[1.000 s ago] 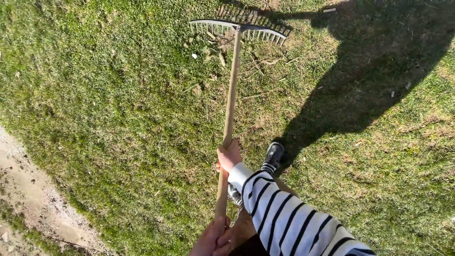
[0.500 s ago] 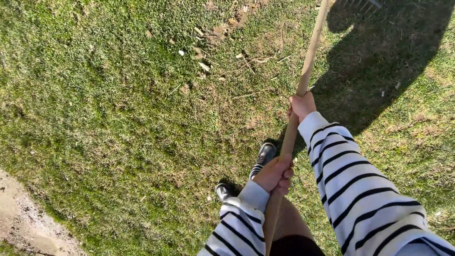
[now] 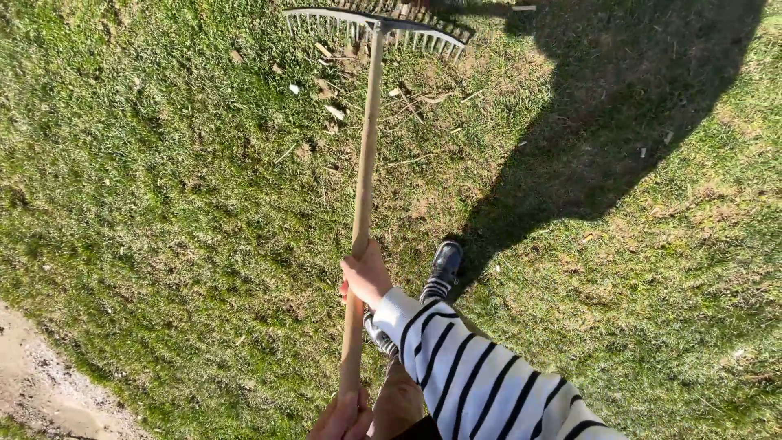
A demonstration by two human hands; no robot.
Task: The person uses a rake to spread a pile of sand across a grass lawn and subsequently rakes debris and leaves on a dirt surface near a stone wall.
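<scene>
Both hands are closed around the long wooden handle (image 3: 363,163) of a rake. Right hand (image 3: 366,275), in a black-and-white striped sleeve (image 3: 481,383), grips the shaft about two thirds of the way down, fingers wrapped fully round it; left hand (image 3: 342,417) clasps the butt end at the 6 o'clock edge of the view, only partly in frame but curled tight on the wood. From there the handle runs up toward 12 o'clock, where the metal rake head (image 3: 376,24) lies with its tines on the grass (image 3: 147,204). Small wood chips and twigs (image 3: 334,112) are scattered just below the head, at about 11 o'clock from the right hand. A dark shoe (image 3: 446,262) stands just beside that hand, at 3 o'clock. The person's shadow (image 3: 619,106) spreads toward 1 o'clock. A bare dirt patch (image 3: 41,383) sits at 8 o'clock.
</scene>
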